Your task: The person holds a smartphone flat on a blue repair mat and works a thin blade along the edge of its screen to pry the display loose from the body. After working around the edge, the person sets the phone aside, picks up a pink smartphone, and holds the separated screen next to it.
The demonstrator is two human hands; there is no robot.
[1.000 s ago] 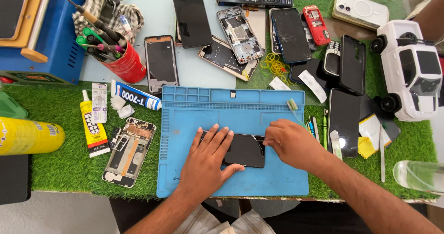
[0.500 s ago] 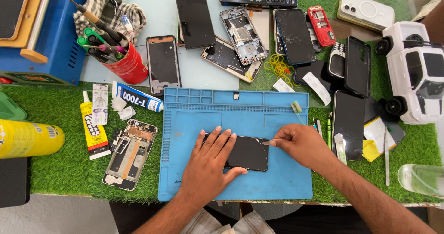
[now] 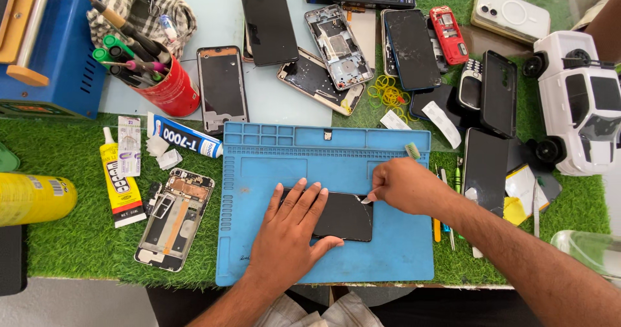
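A black phone (image 3: 346,218) lies flat on the blue work mat (image 3: 272,172). My left hand (image 3: 291,233) rests palm down on its left half, fingers spread. My right hand (image 3: 404,186) pinches a small thin pick at the phone's top right corner, its tip touching the edge. Much of the phone is hidden under my left hand.
An opened phone body (image 3: 173,218) and glue tubes (image 3: 120,181) lie left of the mat on green turf. A red cup of tools (image 3: 167,84), several phones and frames sit behind. A white toy car (image 3: 585,100) and black phones stand at right. A yellow can (image 3: 32,199) lies far left.
My right hand has shifted slightly along the phone's top right corner with the pick. My left hand stays pressed on the phone. The camera view has moved a little.
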